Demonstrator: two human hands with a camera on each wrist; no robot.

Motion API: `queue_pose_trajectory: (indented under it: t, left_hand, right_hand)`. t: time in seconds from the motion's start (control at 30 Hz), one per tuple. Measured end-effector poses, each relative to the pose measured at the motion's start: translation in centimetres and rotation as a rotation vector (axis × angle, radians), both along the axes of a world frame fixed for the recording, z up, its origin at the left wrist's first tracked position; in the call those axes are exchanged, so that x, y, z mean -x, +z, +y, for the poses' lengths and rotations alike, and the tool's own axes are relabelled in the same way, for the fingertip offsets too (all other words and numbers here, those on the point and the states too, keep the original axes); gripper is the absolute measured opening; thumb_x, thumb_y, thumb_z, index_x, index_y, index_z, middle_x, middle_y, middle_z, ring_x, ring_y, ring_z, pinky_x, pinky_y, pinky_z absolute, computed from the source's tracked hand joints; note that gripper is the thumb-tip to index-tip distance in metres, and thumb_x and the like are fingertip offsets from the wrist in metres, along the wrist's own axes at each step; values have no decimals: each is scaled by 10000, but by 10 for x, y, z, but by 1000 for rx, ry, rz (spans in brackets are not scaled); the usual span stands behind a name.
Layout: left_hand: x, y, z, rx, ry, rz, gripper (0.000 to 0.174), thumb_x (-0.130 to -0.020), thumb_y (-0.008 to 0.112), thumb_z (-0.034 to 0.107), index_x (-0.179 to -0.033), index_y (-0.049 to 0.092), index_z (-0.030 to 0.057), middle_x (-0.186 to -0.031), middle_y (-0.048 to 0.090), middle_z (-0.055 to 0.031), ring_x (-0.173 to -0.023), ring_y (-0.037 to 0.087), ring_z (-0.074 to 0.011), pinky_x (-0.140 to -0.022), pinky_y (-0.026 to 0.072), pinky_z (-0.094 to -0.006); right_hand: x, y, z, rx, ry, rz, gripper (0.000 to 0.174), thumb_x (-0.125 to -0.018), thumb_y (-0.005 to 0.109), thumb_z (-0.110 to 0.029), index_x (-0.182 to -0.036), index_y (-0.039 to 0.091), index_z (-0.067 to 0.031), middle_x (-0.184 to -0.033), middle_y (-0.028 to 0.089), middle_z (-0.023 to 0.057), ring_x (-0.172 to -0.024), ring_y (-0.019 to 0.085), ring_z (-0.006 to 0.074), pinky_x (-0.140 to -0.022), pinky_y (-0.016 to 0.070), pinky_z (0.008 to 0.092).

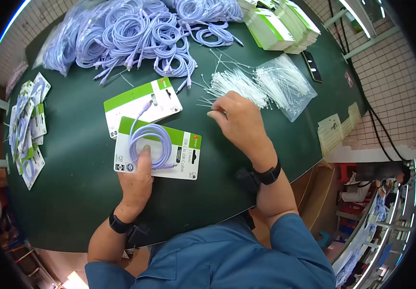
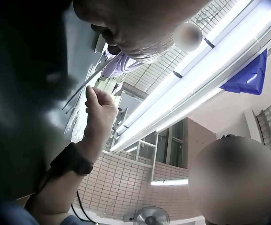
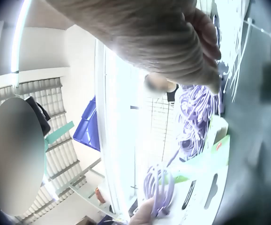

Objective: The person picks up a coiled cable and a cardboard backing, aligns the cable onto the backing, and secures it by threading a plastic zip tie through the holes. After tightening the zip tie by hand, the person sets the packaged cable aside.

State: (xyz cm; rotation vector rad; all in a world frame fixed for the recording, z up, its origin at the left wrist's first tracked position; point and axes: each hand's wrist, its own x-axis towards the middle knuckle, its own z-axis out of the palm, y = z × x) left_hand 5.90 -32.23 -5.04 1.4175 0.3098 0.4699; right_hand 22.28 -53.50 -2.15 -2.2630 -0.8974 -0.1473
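My left hand (image 1: 138, 185) grips a white and green USB-C cable card (image 1: 187, 171), its thumb pressed over a coiled lilac cable (image 1: 167, 144) lying on the card's face. One cable end points up past the card's top edge. Behind it lies another such card (image 1: 126, 114) on the table. My right hand (image 1: 241, 118), fingers curled, is at the near edge of a loose heap of white cable ties (image 1: 234, 84). In the right wrist view its fingertips are close by some ties (image 3: 241, 56); I cannot tell if it pinches one.
Bundled lilac cables (image 1: 131, 33) pile along the far side. Stacked cards (image 1: 270, 31) stand at the far right, near a phone (image 1: 311, 66) and a clear bag of ties (image 1: 285, 84). Carded cables (image 1: 27, 120) heap at the left of the dark green table (image 1: 68, 202).
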Motion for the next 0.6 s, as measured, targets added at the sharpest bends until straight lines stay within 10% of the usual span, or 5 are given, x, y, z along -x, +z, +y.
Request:
queue_pose_trajectory:
  t: [0.07, 0.33, 0.6]
  left_hand:
    - [-2, 0, -4, 39, 62, -45, 379, -1018, 573, 61, -1376, 571, -63, -1202, 720, -167, -1038, 755, -214, -798, 627, -361]
    - [12, 0, 5, 58, 66, 190, 291, -1036, 612, 105, -1285, 588, -45, -1034, 734, -128, -667, 696, -115, -397, 440, -221]
    - [10, -1, 2, -30, 141, 171, 241, -1062, 630, 121, -1274, 578, 19, -920, 661, -46, -549, 534, -56, -397, 380, -206]
  right_hand:
    - [-11, -1, -13, 443, -186, -24, 160, -851, 838, -180, -931, 774, -57, -995, 740, 132, -787, 709, 360, -723, 571, 451]
    - [-23, -16, -20, 503, -130, 94, 186, -919, 756, -225, -926, 747, -39, -935, 733, 173, -888, 705, 411, -795, 562, 503]
    - [-14, -16, -11, 320, -161, 62, 180, -933, 739, -173, -1006, 723, -10, -920, 741, 184, -885, 705, 423, -798, 561, 509]
